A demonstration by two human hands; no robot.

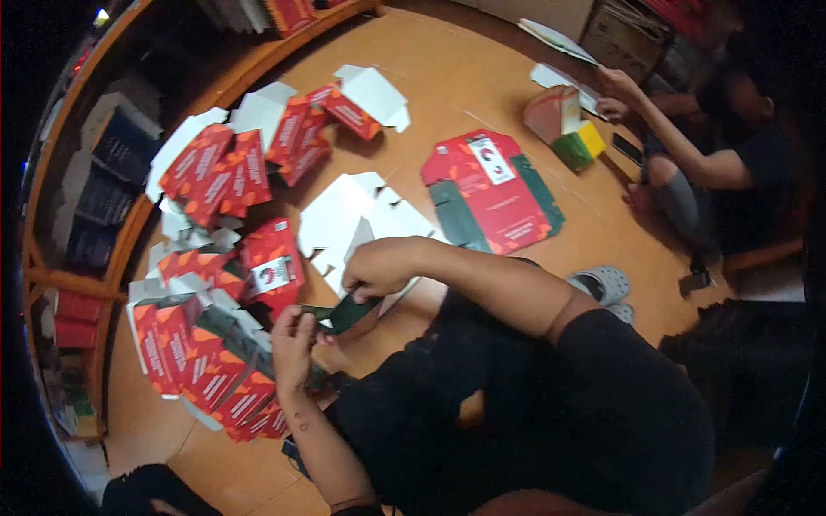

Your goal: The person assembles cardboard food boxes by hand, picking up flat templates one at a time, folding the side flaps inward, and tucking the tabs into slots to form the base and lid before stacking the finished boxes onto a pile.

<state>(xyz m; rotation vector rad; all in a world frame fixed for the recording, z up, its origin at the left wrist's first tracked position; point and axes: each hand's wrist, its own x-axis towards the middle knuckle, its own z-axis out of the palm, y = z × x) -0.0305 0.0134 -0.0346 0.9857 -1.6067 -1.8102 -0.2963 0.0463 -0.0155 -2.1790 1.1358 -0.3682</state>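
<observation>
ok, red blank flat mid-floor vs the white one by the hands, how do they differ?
Red blank lies printed side up, red with green panels and a label; white blank lies plain side up. Red blank is fully in view; white blank is partly hidden behind the right hand holding a green flap. Both lie unfolded on the floor.

The hands sit close together, left hand (292, 342) below right hand (376, 268), fingers pinched closed.

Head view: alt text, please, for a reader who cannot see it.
The left hand and right hand pinch a dark green cardboard piece above the floor. Piles of red cartons lie alongside; another person sits opposite.
</observation>
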